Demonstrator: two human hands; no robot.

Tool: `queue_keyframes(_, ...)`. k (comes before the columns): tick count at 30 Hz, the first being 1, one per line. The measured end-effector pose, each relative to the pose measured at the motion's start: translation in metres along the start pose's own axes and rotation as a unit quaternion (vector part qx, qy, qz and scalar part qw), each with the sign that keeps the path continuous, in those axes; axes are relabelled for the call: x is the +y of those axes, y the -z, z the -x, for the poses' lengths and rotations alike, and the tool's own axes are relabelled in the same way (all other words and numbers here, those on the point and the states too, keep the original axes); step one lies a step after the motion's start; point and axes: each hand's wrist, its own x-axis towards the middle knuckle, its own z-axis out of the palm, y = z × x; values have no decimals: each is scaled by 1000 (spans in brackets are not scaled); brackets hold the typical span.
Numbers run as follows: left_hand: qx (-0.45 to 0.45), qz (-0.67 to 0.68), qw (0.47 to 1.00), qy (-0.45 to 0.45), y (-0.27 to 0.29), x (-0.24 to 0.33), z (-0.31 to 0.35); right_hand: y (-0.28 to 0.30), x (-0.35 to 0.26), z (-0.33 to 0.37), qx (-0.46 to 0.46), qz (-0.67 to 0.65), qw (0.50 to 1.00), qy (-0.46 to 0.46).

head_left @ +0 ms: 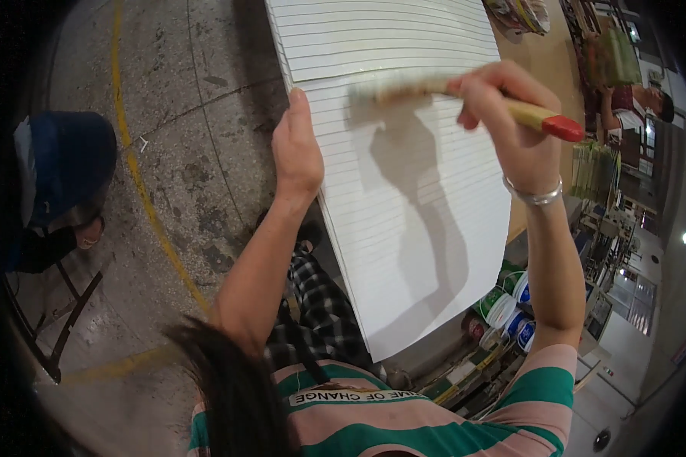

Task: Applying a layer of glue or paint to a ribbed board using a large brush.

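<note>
A tall stack of white lined paper (351, 228) stretches before me, its sheets lying flat with their left edges stepped together. My left hand (299, 156) holds the left edge of this stack, thumb along the top and the other fingers partly hidden at the side. Over the sheets, my right hand (514, 114) grips a flat brush by its pale wooden handle (530, 114), which ends in a red tip. The brush head is smeared by motion near a crosswise sheet edge, so whether it touches the paper is unclear. A dark shadow of hand and brush falls below it.
Right of the stack runs a brown tabletop (545, 46) with a bundle at its far end. Several paint-like buckets (503, 311) stand below on the right. At left, a person sits near a dark blue covered object (72, 164). Another person (640, 107) works far right.
</note>
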Motion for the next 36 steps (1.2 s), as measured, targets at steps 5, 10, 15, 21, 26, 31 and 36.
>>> queue_keyframes(5, -4, 2, 1000, -3, 10, 0, -1, 2, -12, -3, -111, 110, 987, -27)
queue_keyframes(10, -24, 12, 1000, 2, -2, -2, 0, -18, -9, -59, -10, 85, 987, 135)
queue_keyframes(15, 4, -17, 1000, -23, 7, 4, 1, -7, -9, -23, -115, 159, 980, 23)
queue_keyframes(21, -26, -16, 999, 11, 4, -5, -3, -21, -15, -50, -31, 104, 986, 126)
queue_keyframes(26, 2, -5, 1000, -20, 8, 0, 0, -12, -10, -1, -195, 205, 957, 69)
queue_keyframes(31, -4, -38, 999, -32, 3, -6, -4, -8, -23, -15, -36, 156, 985, 65)
queue_keyframes(36, -2, -15, 999, -31, 9, -1, -3, -9, -12, 19, -190, 185, 963, 34)
